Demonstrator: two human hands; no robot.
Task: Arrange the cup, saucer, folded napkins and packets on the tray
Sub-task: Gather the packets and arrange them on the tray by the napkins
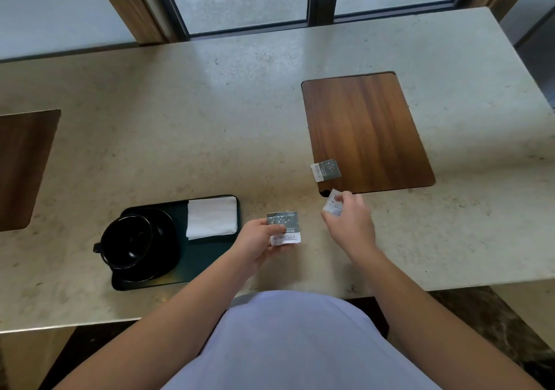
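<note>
- Your left hand (pixel 259 241) pinches a grey-and-white packet (pixel 283 228) just right of the dark tray (pixel 207 265).
- Your right hand (pixel 350 220) grips a second packet (pixel 332 205) near the wooden mat (pixel 366 131) — its near corner.
- A third packet (pixel 326 169) lies on that mat's near-left edge.
- On the tray: black cup (pixel 127 241) on its saucer (pixel 168 239), folded napkins (pixel 211 217) beside them — far right corner.
</note>
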